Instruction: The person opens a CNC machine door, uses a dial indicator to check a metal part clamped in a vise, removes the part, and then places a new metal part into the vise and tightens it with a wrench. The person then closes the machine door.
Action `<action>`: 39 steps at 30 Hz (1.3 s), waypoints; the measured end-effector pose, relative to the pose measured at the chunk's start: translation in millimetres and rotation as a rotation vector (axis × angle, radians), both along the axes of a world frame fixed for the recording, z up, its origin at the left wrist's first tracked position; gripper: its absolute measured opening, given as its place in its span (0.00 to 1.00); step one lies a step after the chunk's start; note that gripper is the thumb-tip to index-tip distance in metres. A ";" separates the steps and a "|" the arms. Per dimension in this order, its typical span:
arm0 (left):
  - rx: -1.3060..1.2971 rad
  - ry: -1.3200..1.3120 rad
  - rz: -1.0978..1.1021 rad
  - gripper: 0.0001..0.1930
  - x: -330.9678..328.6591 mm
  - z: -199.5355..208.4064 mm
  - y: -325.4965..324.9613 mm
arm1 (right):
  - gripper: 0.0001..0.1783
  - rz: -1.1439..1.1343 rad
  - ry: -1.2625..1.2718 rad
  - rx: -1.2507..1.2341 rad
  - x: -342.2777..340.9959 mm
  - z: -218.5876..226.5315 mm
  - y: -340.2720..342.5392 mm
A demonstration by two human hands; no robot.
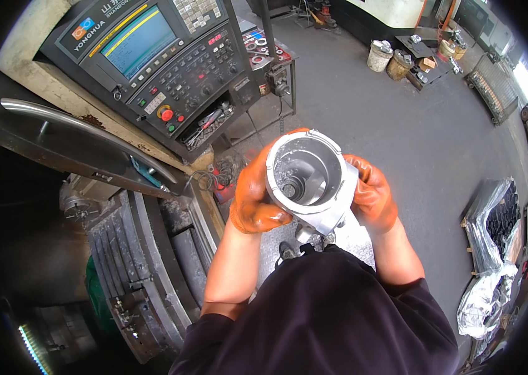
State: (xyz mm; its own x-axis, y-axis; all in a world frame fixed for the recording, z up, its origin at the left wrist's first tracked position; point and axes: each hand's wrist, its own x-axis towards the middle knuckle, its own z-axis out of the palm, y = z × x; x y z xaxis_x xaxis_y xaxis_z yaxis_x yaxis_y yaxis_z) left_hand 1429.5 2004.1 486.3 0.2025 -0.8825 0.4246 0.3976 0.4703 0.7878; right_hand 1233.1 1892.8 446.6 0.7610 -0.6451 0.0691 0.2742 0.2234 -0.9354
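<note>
A silver-grey, hollow cast metal housing (314,181) is held in the air in front of the body, its wide round mouth tipped up toward the camera. Inside it, stepped rings and a smaller round bore are seen at the bottom, and the rim is broken by shallow notches. The housing is gripped from 2 sides: by the left hand (256,197), with its fingers wrapped behind the wall and its thumb laid across the front below the rim, and by the right hand (373,197), with its fingers curled against the opposite side. Both hands are closed on the metal and covered by orange gloves (251,181); some fingertips are hidden. Nearer the body, a dark shirt (332,312) is seen.

To the left, a machine door is fitted with a curved metal handle (89,128), and ribbed metal covers (117,247) are seen below it. Above, a control panel (182,81) is equipped with a lit screen (139,44) and a red button (165,115). Beside the panel, small parts are laid on a table (285,57). Across the grey floor (420,144), 2 buckets (379,57) are placed side by side, and at the far right a pallet load (492,225) is wrapped in clear plastic
</note>
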 end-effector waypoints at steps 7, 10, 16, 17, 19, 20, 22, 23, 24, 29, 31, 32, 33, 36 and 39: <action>-0.018 0.007 0.000 0.55 -1.3 0.8 -0.5 | 0.21 0.022 -0.031 0.025 -0.7 -1.8 -0.4; -0.012 -0.010 0.013 0.55 -0.6 1.1 1.0 | 0.21 0.073 -0.127 0.034 6.4 14.6 6.7; 0.042 -0.035 0.055 0.54 -2.5 -1.8 0.7 | 0.22 0.056 -0.154 0.066 5.9 17.4 8.1; 0.039 -0.037 0.055 0.53 -3.1 -1.8 -0.2 | 0.22 0.061 -0.143 0.082 5.2 14.9 6.4; 0.032 -0.044 0.046 0.53 -3.4 -2.2 -1.8 | 0.21 0.078 -0.138 0.122 1.8 7.0 1.4; 0.027 -0.051 0.039 0.53 -3.1 -2.2 -2.4 | 0.20 0.090 -0.145 0.147 0.6 4.1 -0.6; 0.036 -0.050 0.036 0.51 -3.2 0.4 -3.1 | 0.18 0.113 -0.178 0.200 -0.1 2.0 -2.3; 0.041 -0.049 0.034 0.50 -3.2 1.4 -3.3 | 0.17 0.117 -0.187 0.221 0.2 1.4 -2.7; 0.057 -0.055 0.037 0.48 -2.7 1.7 -3.2 | 0.17 0.108 -0.179 0.228 0.9 1.2 -3.0; 0.117 -0.129 0.098 0.40 -1.7 11.6 -8.9 | 0.17 0.140 -0.261 0.564 -0.4 -22.8 -17.4; 0.149 -0.092 0.131 0.37 -7.1 15.3 -11.1 | 0.20 0.162 -0.267 0.497 3.0 -13.0 -11.5; 0.167 -0.076 0.126 0.36 -7.3 16.4 -11.7 | 0.22 0.156 -0.261 0.444 5.7 -3.9 -6.7; 0.187 -0.062 0.124 0.36 -6.6 16.8 -12.7 | 0.26 0.129 -0.243 0.352 13.7 13.1 4.7; 0.249 0.007 0.158 0.29 -12.5 22.6 -16.0 | 0.41 0.115 -0.186 0.234 17.3 8.5 4.4; 0.312 0.021 0.184 0.24 -11.9 18.5 -15.7 | 0.41 0.127 -0.180 0.226 15.2 11.1 4.6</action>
State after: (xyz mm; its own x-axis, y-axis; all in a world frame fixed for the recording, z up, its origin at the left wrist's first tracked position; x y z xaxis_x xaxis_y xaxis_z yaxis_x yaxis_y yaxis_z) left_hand 1417.6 1988.4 504.8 0.3755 -0.9171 0.1341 0.3469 0.2732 0.8972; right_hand 1248.3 1897.5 457.7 0.8248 -0.5603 0.0757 0.3877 0.4631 -0.7970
